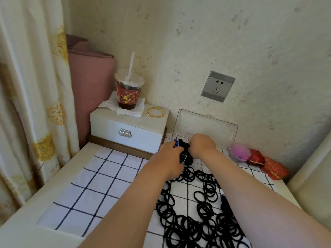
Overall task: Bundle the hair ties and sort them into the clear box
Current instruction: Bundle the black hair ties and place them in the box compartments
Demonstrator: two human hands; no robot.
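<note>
Both forearms stretch forward, the 2 hands knuckles-up. The left hand [170, 156] curls its fingers on the black hair-tie bundle [183, 144] in the clear box [206, 126]. Just beside those fingers, the right hand [203, 143] hides its own, so its grip cannot be told.

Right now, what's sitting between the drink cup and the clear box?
Gold bangles lie between the drink cup and the clear box, on top of the white case; the head view shows it.
</note>
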